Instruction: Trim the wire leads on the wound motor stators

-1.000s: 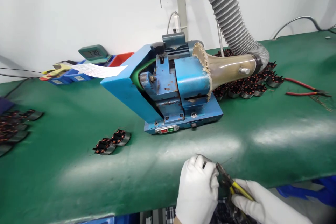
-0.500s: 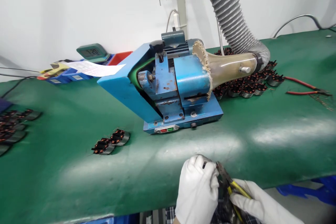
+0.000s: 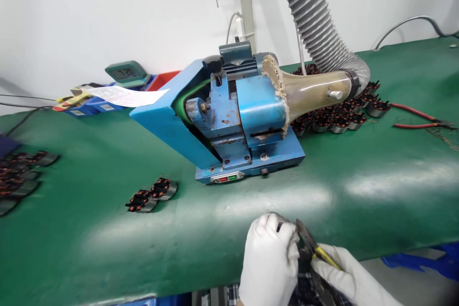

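Both my hands wear white gloves and work at the near edge of the green table. My left hand is closed around a small part that its fingers mostly hide. My right hand grips yellow-handled pliers, whose dark jaws point up-left and meet the part at my left fingertips. Straight behind my hands stands a blue bench machine with a clear funnel and a grey ribbed hose.
Two copper-wound stators lie left of the machine. Several more sit at the left edge and in a pile behind the funnel. Red-handled pliers lie at the right. Blue bins, a paper slip and a green clock stand at the back left.
My hands stay in the same spot; the pliers' handles shift slightly in my right hand. The view has drifted a little.
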`<act>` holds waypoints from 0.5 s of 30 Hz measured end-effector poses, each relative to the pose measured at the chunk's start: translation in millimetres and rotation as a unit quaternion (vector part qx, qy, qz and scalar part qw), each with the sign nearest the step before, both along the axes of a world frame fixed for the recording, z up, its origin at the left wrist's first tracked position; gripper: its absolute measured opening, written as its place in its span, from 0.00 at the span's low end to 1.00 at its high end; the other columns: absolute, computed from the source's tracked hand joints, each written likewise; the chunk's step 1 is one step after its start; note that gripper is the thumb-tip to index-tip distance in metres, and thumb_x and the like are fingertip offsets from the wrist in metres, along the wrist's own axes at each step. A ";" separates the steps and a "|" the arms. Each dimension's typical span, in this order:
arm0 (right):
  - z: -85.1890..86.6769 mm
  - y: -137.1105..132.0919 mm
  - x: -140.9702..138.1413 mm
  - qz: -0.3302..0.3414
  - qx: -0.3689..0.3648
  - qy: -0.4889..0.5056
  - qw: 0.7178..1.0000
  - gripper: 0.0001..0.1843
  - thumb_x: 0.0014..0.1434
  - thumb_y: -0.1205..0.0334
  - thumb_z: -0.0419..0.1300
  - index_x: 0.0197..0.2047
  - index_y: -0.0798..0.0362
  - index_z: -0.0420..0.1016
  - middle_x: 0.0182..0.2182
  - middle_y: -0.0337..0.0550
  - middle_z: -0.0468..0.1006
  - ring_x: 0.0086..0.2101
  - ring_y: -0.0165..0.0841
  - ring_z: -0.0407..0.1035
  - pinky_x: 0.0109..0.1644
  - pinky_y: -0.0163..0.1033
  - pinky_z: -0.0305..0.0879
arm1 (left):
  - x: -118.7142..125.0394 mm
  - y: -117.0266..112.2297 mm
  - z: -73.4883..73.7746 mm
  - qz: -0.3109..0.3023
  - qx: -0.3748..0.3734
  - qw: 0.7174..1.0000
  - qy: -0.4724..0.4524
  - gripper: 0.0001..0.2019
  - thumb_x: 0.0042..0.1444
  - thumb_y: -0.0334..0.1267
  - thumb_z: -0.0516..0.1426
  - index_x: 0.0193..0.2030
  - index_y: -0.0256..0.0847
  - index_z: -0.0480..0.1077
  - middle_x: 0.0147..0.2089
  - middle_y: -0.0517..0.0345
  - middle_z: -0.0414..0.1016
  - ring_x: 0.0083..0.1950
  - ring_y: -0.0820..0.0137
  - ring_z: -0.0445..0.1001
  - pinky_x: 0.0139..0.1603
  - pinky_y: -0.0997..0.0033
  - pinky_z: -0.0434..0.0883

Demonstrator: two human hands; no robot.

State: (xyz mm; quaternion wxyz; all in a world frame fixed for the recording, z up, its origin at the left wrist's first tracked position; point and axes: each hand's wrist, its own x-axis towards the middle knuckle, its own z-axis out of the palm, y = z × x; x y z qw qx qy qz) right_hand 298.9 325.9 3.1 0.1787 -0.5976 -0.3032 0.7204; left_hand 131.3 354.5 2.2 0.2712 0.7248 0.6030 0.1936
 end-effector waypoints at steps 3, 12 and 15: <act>-2.6 -0.9 0.7 -0.034 -0.011 0.041 0.998 0.37 0.49 0.43 0.64 0.53 0.60 0.61 0.51 0.54 0.70 0.56 0.45 0.57 0.55 0.42 0.62 | 0.8 -0.4 -1.3 0.005 0.029 1.000 0.000 0.10 0.47 0.26 0.52 0.33 0.44 0.68 0.36 0.58 0.67 0.40 0.65 0.64 0.42 0.63 0.63; 12.3 29.8 -17.2 -0.091 0.026 0.298 0.950 0.18 0.46 0.54 0.65 0.39 0.54 0.73 0.46 0.49 0.75 0.51 0.45 0.65 0.52 0.45 0.63 | -26.6 15.7 -15.0 -0.009 0.103 0.994 0.021 0.10 0.54 0.29 0.48 0.34 0.43 0.70 0.36 0.57 0.72 0.36 0.66 0.70 0.37 0.64 0.69; 10.4 60.9 -4.1 -0.096 0.125 0.215 0.964 0.20 0.50 0.49 0.60 0.45 0.48 0.71 0.53 0.45 0.70 0.53 0.43 0.63 0.53 0.49 0.62 | -48.9 19.2 -16.5 0.003 0.196 0.979 0.056 0.09 0.57 0.36 0.50 0.43 0.43 0.68 0.42 0.55 0.73 0.41 0.66 0.72 0.41 0.66 0.71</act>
